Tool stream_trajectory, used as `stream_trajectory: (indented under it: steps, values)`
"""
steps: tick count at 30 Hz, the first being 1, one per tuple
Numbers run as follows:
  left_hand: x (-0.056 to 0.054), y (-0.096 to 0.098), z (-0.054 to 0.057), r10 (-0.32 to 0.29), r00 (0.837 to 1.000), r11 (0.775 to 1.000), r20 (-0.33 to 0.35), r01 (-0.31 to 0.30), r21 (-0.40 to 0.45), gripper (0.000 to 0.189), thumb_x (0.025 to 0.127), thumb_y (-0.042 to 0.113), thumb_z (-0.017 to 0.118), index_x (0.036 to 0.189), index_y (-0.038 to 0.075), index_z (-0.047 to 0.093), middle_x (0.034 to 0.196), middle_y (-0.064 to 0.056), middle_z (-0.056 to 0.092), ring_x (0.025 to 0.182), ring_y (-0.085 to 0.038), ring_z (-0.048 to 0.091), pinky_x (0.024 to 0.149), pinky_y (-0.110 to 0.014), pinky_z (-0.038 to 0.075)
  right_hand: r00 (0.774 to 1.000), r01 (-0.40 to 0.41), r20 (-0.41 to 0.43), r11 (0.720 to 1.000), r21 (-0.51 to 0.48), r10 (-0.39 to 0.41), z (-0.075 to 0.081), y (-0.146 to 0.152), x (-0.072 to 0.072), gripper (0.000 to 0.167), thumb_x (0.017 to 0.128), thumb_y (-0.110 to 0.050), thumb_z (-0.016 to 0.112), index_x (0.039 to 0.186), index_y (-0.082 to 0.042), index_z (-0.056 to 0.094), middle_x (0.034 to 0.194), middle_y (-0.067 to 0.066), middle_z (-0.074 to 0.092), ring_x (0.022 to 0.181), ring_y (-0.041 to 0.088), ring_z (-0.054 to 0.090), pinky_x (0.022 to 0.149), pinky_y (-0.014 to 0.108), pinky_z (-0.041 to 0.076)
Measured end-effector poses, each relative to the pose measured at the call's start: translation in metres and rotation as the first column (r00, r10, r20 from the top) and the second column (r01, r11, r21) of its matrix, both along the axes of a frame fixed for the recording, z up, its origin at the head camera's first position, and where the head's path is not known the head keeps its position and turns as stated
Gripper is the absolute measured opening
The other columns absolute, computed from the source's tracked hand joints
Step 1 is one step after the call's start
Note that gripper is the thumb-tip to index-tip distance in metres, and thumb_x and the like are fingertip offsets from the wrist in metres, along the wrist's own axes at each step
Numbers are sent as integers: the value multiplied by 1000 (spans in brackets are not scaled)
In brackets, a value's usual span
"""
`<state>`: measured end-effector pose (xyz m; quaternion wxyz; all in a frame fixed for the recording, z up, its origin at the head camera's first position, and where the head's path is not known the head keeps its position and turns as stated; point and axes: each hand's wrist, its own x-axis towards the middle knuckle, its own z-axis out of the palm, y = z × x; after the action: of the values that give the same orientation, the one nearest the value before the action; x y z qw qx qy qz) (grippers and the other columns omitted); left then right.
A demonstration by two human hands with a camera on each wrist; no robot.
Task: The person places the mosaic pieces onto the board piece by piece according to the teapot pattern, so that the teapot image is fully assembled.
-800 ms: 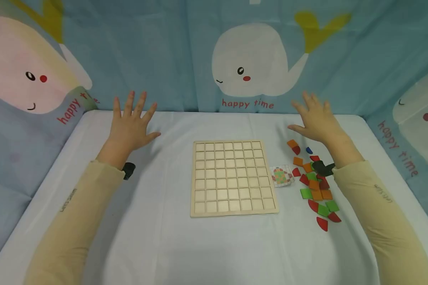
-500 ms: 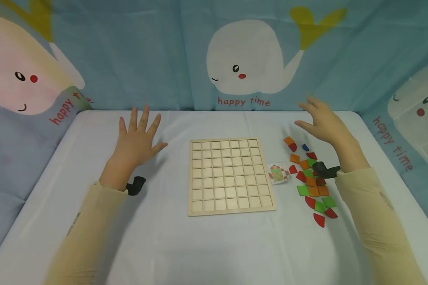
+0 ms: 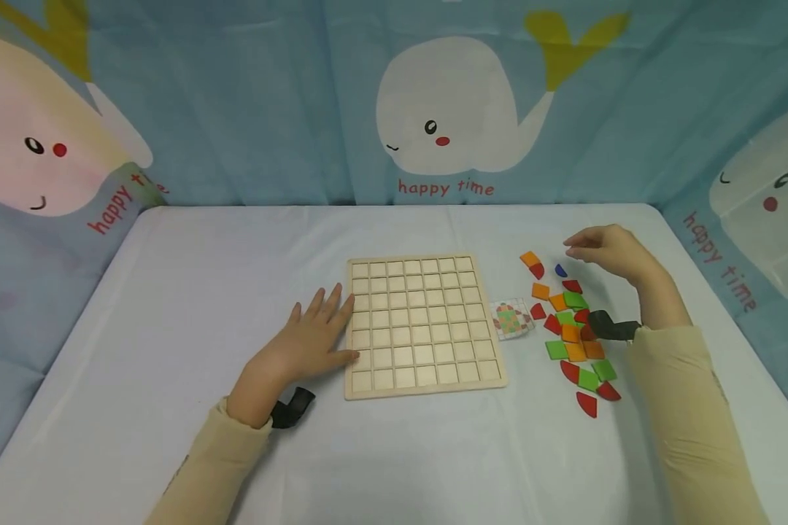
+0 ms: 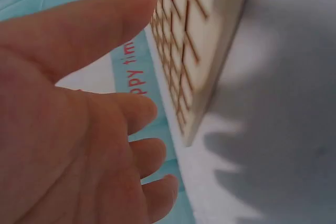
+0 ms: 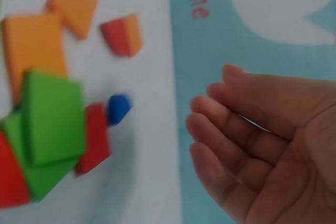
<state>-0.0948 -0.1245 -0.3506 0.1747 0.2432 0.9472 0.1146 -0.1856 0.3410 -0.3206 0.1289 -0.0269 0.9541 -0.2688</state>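
A wooden grid board [image 3: 412, 335] with square cells lies mid-table, its cells bare. My left hand [image 3: 302, 346] is at the board's left edge with fingers spread; whether the fingertips touch the rim is hard to tell. In the left wrist view the board [image 4: 202, 61] stands just past the thumb. My right hand [image 3: 611, 251] hovers beyond the loose pieces, fingers gently bent and nothing between them. Closest to it is a small blue piece [image 3: 561, 270]. Orange squares [image 3: 541, 291], green squares [image 3: 555, 350] and red quarter-round pieces [image 3: 587, 405] lie scattered, some overlapping.
A pattern card [image 3: 512, 319] with a coloured design lies against the board's right edge. White cloth [image 3: 394, 459] covers the table. Behind and at the sides hangs a blue curtain [image 3: 269, 109] with whale prints. Black wrist mounts [image 3: 293, 408] sit under both wrists.
My left hand has come down and right, from the table's far left to the board's left edge. My right hand has moved lower and nearer, its spread fingers drawing together.
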Motion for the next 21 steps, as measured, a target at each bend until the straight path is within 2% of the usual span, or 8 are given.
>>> stream_trajectory:
  steps: [2, 6, 11, 15, 21]
  values:
    - [2, 2, -4, 1, 999, 1000, 38, -2, 7, 84, 92, 39, 60, 149, -2, 16, 155, -23, 3, 140, -43, 4, 106, -65, 9, 998, 0, 60, 1000, -15, 1, -7, 5, -1, 43, 96, -27, 57, 123, 6, 56, 121, 29, 54, 108, 41, 48, 96, 62, 35]
    - [2, 6, -12, -3, 996, 1000, 86, 1, 16, 84, 92, 40, 59, 150, -2, 13, 155, -22, 1, 141, -40, 4, 108, -63, 8, 993, -22, 114, 1000, -14, 23, -17, 14, -3, 40, 93, -26, 60, 119, 5, 60, 113, 24, 60, 103, 38, 53, 91, 60, 40]
    - [-2, 10, -17, -23, 999, 1000, 33, 23, 18, 83, 94, 39, 56, 149, -4, 12, 155, -21, 0, 142, -37, 3, 110, -59, 10, 984, -51, 174, 999, -3, 51, -21, 22, -10, 41, 92, -28, 62, 116, 5, 61, 107, 19, 63, 101, 37, 54, 90, 60, 40]
    - [-5, 11, -20, -55, 998, 998, -13, 56, 33, 77, 97, 35, 52, 148, -6, 12, 155, -22, 2, 142, -37, 5, 110, -57, 12, 984, -29, 173, 999, -15, 31, -25, 20, -14, 38, 91, -27, 63, 113, 4, 62, 104, 16, 64, 100, 35, 54, 91, 58, 40]
    - [-4, 8, -27, -76, 997, 997, -5, 77, 29, 68, 100, 28, 46, 149, -5, 12, 155, -21, 2, 142, -36, 5, 110, -57, 12, 982, -7, 186, 1000, -26, 12, -33, 12, -17, 42, 88, -30, 67, 109, 5, 59, 93, 9, 63, 92, 29, 53, 85, 47, 44]
